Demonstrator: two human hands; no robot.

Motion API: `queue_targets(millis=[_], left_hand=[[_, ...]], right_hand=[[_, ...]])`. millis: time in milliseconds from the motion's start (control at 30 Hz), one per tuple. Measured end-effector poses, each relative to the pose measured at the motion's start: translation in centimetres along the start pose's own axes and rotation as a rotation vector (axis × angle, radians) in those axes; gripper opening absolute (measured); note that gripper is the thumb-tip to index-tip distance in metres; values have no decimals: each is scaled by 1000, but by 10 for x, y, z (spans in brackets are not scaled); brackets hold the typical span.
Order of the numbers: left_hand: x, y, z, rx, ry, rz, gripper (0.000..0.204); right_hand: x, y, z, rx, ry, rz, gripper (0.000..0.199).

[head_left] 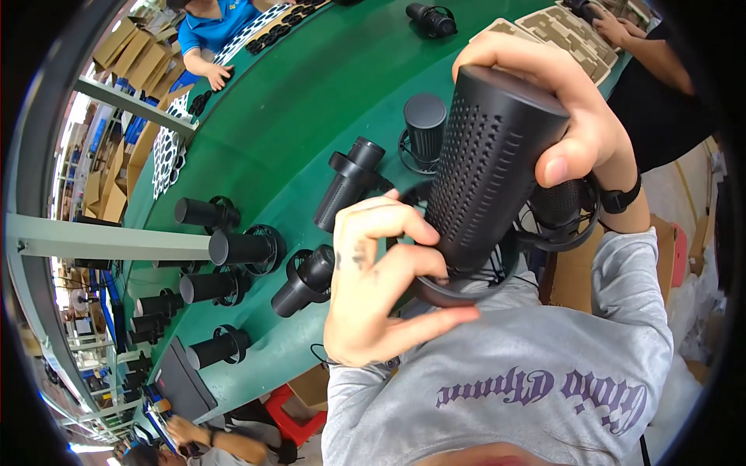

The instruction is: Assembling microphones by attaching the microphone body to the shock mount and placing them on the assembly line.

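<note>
A black cylindrical microphone (489,163) with a perforated body is held tilted in front of my chest. My right hand (587,116), a black band on its wrist, wraps round its upper end, fingers behind and thumb on the near side. My left hand (369,287) grips the lower end, where a black shock mount ring (458,295) surrounds the microphone. Another microphone (559,206) in a ring shows partly behind the held one. Left of my hands, one microphone (350,182) lies on the green bench and another (307,279) rests nearer; a third (424,128) stands upright beyond.
Several more microphones in ring mounts (245,248) stand along the left of the green bench (303,93). A pale metal bar (116,245) juts in from the left. Brown moulded trays (559,39) lie at the far right. Co-workers' hands (217,75) are at the bench edges.
</note>
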State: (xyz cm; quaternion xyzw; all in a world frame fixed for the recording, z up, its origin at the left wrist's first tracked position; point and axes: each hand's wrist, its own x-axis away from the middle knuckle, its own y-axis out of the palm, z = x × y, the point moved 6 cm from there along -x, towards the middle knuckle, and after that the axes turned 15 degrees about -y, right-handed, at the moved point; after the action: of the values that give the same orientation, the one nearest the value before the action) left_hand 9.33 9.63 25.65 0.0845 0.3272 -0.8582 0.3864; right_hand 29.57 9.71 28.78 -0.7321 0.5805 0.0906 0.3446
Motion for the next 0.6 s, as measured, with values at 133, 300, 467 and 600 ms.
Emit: queue_targets(millis=[133,300,467,600], left_hand=[[-4,1,-6,167,-82,-13,40],[-2,-1,-3,140,-19,99,46],[23,-30,-4,60,361,713,87],[17,-1,-1,-2,4,450,84]], right_hand=[[4,-4,-2,20,-15,68,94],[14,-9,10,-52,-53,161,74],[63,-8,47,-519,-38,774,50],[91,24,91,-718,-88,1035,64]])
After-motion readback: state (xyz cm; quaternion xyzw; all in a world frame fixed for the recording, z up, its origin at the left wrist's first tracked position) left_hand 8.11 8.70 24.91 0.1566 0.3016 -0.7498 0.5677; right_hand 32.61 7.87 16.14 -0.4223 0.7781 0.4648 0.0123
